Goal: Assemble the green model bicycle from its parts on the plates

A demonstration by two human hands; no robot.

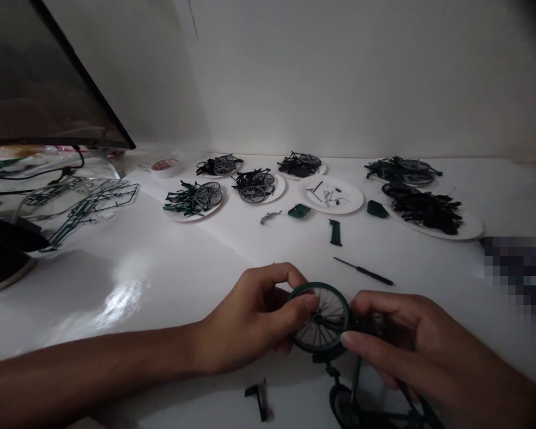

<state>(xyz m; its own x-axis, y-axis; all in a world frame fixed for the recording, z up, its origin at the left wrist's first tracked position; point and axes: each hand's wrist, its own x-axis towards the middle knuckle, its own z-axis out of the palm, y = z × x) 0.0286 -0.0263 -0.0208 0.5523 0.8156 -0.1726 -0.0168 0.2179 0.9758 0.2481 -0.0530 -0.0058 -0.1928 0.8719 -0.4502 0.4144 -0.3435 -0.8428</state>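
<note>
My left hand pinches a small spoked wheel with a dark green tyre, thumb on the spokes near the hub. My right hand grips a dark green model bicycle frame, its thumb and fingertip at the wheel's right edge. The wheel sits against the end of the frame; whether it is fastened there I cannot tell. Below, the rest of the frame runs out of view, partly hidden by my right hand. A small dark L-shaped part lies on the table at lower left of the bicycle.
A thin dark screwdriver lies beyond my hands. Green loose pieces and a grey piece lie farther back. Several paper plates carry model parts. At left are green part frames and a monitor.
</note>
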